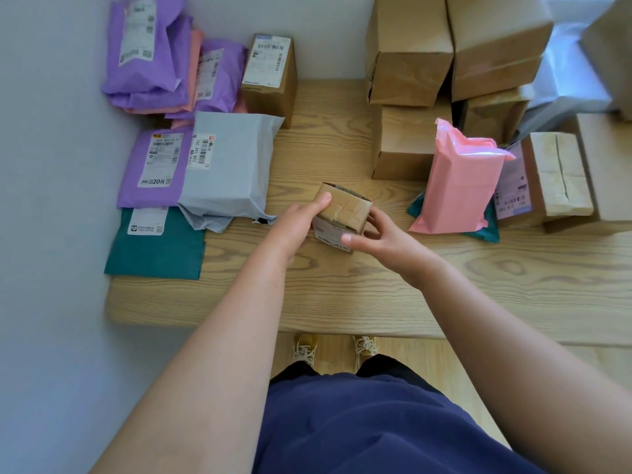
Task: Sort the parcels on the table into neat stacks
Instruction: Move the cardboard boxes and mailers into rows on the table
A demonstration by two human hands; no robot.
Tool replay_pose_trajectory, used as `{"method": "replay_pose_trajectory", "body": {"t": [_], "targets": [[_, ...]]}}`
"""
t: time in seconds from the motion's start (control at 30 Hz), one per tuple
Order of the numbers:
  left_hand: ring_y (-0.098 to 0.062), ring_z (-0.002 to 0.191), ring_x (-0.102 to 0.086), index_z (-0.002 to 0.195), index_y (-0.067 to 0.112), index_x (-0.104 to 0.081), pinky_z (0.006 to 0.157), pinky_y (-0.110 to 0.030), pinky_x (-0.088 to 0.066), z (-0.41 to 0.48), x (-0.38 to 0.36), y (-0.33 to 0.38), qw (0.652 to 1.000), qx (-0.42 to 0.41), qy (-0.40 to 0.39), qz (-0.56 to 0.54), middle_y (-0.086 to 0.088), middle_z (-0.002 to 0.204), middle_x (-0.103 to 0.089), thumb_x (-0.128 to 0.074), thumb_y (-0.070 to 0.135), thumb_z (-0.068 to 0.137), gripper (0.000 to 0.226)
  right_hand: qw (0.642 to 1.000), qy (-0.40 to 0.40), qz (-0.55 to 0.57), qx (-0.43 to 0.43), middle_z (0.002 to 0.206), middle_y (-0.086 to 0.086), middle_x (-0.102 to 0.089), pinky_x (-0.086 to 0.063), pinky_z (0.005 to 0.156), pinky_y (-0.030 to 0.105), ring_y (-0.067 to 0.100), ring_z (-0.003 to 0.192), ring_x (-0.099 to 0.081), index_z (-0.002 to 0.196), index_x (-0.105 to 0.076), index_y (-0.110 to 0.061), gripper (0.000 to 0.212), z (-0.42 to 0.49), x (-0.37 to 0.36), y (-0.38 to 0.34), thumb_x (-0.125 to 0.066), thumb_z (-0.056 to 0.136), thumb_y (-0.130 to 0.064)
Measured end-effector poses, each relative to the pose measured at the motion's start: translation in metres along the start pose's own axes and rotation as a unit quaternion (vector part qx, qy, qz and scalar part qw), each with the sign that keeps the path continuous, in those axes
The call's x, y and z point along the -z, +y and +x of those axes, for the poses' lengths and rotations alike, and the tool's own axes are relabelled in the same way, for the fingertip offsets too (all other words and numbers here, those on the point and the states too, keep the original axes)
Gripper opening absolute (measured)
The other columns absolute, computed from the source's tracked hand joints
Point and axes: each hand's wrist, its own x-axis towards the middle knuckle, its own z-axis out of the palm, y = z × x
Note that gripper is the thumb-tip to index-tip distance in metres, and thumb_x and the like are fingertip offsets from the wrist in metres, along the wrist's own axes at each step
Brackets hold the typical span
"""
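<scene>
Small cardboard box [343, 213] is gripped between both hands at table [342, 295] centre. Left hand [301, 217] is curled round its left side; right hand [376, 239] pinches its right.

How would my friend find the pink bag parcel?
On the wooden table, look right, by the stacked cardboard boxes. The pink mailer bag lies over a teal bag there. It is the only bright pink parcel among brown boxes.
</scene>
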Motion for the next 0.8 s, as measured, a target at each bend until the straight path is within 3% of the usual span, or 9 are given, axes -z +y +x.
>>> {"method": "replay_pose_trajectory", "body": {"t": [0.07, 0.13, 0.27, 0.4, 0.53, 0.63, 0.7, 0.8], "targets": [[-0.018, 0.121, -0.058, 0.131, 0.022, -0.060, 0.108, -0.041, -0.043, -0.002, -0.001, 0.004, 1.000, 0.004, 0.000, -0.023, 0.002, 0.129, -0.065, -0.063, 0.076, 0.071, 0.081, 0.998, 0.025, -0.048, 0.013, 0.146, -0.014, -0.047, -0.037, 0.112, 0.035, 0.006, 0.133, -0.043, 0.147, -0.038, -0.036, 0.090, -0.001, -0.001, 0.004, -0.087, 0.072, -0.041], [-0.023, 0.122, -0.058, 0.133, 0.018, -0.059, 0.107, -0.044, -0.044, -0.002, -0.002, 0.004, 0.999, 0.023, 0.007, -0.034, -0.003, 0.132, -0.063, -0.054, 0.077, 0.080, 0.080, 0.997, 0.059, -0.032, 0.022, 0.133, -0.011, -0.059, -0.047, 0.107, 0.037, 0.008, 0.122, -0.056, 0.139, -0.048, -0.030, 0.069, -0.001, -0.001, 0.001, -0.082, 0.079, -0.033], [-0.023, 0.101, -0.070, 0.110, 0.013, -0.068, 0.091, -0.040, -0.055, -0.004, 0.000, -0.005, 0.998, 0.021, 0.018, -0.064, -0.006, 0.102, -0.076, -0.037, 0.073, 0.093, 0.069, 0.995, 0.058, 0.082, -0.010, 0.113, -0.004, -0.074, -0.056, 0.091, 0.036, 0.014, 0.102, -0.071, 0.133, -0.056, -0.024, 0.049, -0.003, 0.004, -0.010, -0.071, 0.089, -0.039], [-0.023, 0.101, -0.069, 0.110, 0.021, -0.073, 0.094, -0.045, -0.053, -0.009, 0.002, -0.017, 0.997, 0.023, -0.017, -0.065, -0.003, 0.099, -0.077, -0.051, 0.065, 0.092, 0.052, 0.979, 0.038, 0.200, -0.030, 0.112, 0.011, -0.073, -0.055, 0.090, 0.041, 0.024, 0.095, -0.069, 0.122, -0.065, -0.017, 0.033, -0.007, 0.005, -0.015, -0.058, 0.098, -0.039], [-0.023, 0.102, -0.070, 0.118, 0.019, -0.070, 0.092, -0.041, -0.056, -0.016, 0.003, -0.025, 0.992, 0.033, -0.068, -0.105, -0.006, 0.110, -0.075, -0.063, 0.068, 0.076, 0.065, 0.960, 0.051, 0.271, -0.043, 0.107, 0.011, -0.067, -0.055, 0.090, 0.044, 0.028, 0.093, -0.068, 0.117, -0.065, -0.016, 0.026, -0.008, 0.003, -0.017, -0.058, 0.099, -0.033], [-0.025, 0.099, -0.069, 0.116, 0.014, -0.066, 0.092, -0.042, -0.056, -0.018, 0.004, -0.033, 0.989, 0.024, -0.093, -0.117, -0.008, 0.104, -0.074, -0.073, 0.037, 0.083, 0.042, 0.950, 0.052, 0.303, -0.047, 0.106, 0.012, -0.069, -0.059, 0.081, 0.039, 0.027, 0.092, -0.071, 0.124, -0.061, -0.013, 0.030, -0.009, 0.003, -0.015, -0.060, 0.098, -0.027], [-0.024, 0.097, -0.070, 0.121, 0.012, -0.063, 0.091, -0.042, -0.057, -0.018, 0.006, -0.033, 0.990, 0.008, -0.084, -0.115, -0.009, 0.104, -0.074, -0.073, 0.019, 0.086, 0.037, 0.951, 0.062, 0.298, -0.046, 0.114, 0.013, -0.070, -0.059, 0.088, 0.042, 0.027, 0.099, -0.072, 0.133, -0.054, -0.010, 0.041, -0.006, 0.005, -0.012, -0.064, 0.095, -0.023], [-0.025, 0.101, -0.069, 0.122, 0.020, -0.064, 0.091, -0.046, -0.056, -0.018, 0.017, -0.025, 0.992, -0.006, -0.092, -0.087, -0.009, 0.108, -0.074, -0.074, 0.014, 0.083, 0.041, 0.957, 0.096, 0.274, -0.026, 0.127, 0.010, -0.065, -0.056, 0.096, 0.043, 0.025, 0.109, -0.069, 0.147, -0.039, -0.014, 0.073, -0.004, 0.015, -0.011, -0.076, 0.085, -0.028]]}}
